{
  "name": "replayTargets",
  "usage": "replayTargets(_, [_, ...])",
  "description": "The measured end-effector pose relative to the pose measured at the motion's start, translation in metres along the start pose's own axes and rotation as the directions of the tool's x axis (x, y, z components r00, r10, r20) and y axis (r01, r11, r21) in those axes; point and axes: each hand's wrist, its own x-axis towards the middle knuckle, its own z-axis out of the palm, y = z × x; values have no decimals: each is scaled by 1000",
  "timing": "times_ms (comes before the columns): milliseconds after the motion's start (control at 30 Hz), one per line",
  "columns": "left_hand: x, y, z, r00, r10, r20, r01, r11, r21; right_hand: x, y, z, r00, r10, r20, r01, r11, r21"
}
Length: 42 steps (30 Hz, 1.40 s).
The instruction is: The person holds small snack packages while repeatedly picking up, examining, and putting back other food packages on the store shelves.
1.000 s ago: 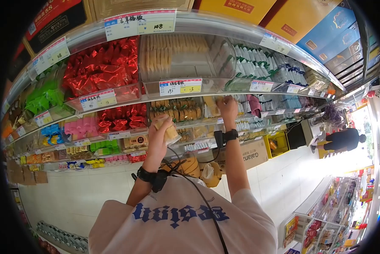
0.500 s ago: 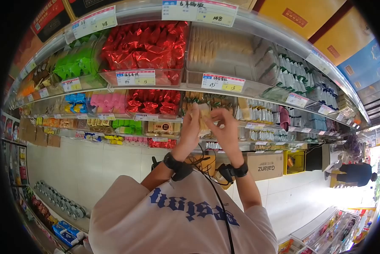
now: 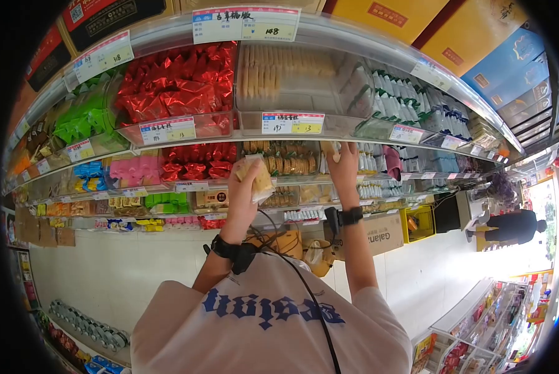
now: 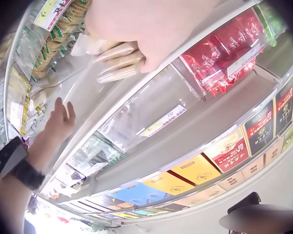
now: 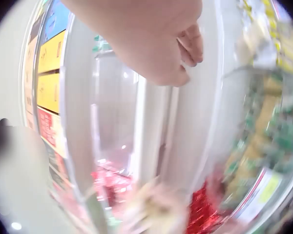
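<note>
My left hand grips a small stack of flat, pale biscuits in clear wrappers, held in front of the lower shelf. In the left wrist view the edges of several wrapped biscuits show below the fingers. My right hand reaches to a lower-shelf bin holding similar pale packs, its fingertips partly hidden at the bin. From the left wrist view, the right hand has loosely bent fingers with nothing visible between them. The right wrist view is blurred.
Above, a clear bin of upright pale biscuits stands beside red foil packs. Round biscuits fill the bin between my hands. Price tags line the shelf edge. A cardboard box and a yellow crate stand below.
Half a second ago both hands met at the wrapped biscuits. Since then the right hand has moved right, back to the lower-shelf bin where it was earlier; the left keeps its grip.
</note>
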Motion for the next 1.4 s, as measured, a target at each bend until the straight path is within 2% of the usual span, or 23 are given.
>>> replayTargets(67, [-2, -1, 2, 1000, -22, -8, 22, 1000, 5, 0, 37, 22, 994, 39, 100, -35, 998, -43])
replayTargets(100, [-3, -2, 2, 999, -30, -16, 30, 1000, 8, 1, 37, 23, 983, 47, 175, -40, 998, -44])
replayTargets(200, [-3, -2, 3, 1000, -19, 3, 18, 999, 51, -4, 37, 27, 974, 56, 218, -43, 997, -64])
replayTargets(300, [-6, 2, 7, 1000, -23, 9, 23, 999, 40, -1, 39, 26, 988, -29, 153, 41, 996, -76])
replayTargets(400, [1, -5, -2, 999, 19, 27, -21, 997, 69, 1, 40, 12, 998, -33, 49, 37, 996, -80])
replayTargets(433, [-1, -2, 0, 1000, 5, 21, -6, 999, 42, 0, 35, 4, 993, 103, 61, -107, 992, 61])
replayTargets(467, [-2, -1, 0, 1000, 13, 13, -13, 999, 48, -3, 28, 1, 973, 201, 110, -226, 925, 307])
replayTargets(500, [-2, -1, 0, 1000, 19, 8, -20, 998, 55, -3, 19, -4, 942, 284, 182, -337, 783, 522])
replayTargets(533, [-2, -2, 0, 1000, 21, 6, -21, 998, 63, -3, 8, -14, 898, 348, 271, -433, 580, 690])
replayTargets(567, [-4, -4, 2, 1000, -5, 7, 5, 999, 50, 0, -39, -40, 827, 356, 435, -547, 336, 766])
replayTargets(667, [-5, -10, 12, 998, -67, 20, 66, 998, 15, -14, -88, -38, 828, 197, 525, -560, 347, 752])
replayTargets(767, [-1, -22, 11, 997, -38, 63, 38, 999, 1, -27, -115, -27, 820, 50, 570, -548, 356, 757])
replayTargets(867, [1, -19, 10, 999, 17, 50, -20, 999, 45, -36, -123, -21, 889, 62, 454, -427, 473, 771])
replayTargets(967, [-3, -13, 12, 999, 27, 37, -28, 1000, 14, -43, -115, -14, 903, 12, 430, -341, 629, 699])
replayTargets(1067, [-6, -9, 16, 997, 72, 41, -74, 996, 43, -44, -129, -16, 882, 86, 464, -423, 578, 698])
replayTargets(1167, [-2, -3, 10, 997, 11, 78, -14, 1000, 28, -35, -148, -29, 930, 20, 368, -278, 692, 667])
replayTargets(1267, [-1, 8, 8, 997, -15, 77, 14, 1000, 15, -30, -146, -33, 940, -61, 337, -198, 706, 680])
replayTargets(1300, [6, 0, -1, 996, 50, 76, -51, 999, 11, -29, -136, -26, 937, -68, 342, -211, 669, 713])
replayTargets(1400, [6, 5, -5, 999, 27, 40, -26, 999, -24, -19, -76, -1, 963, 153, 222, -266, 675, 688])
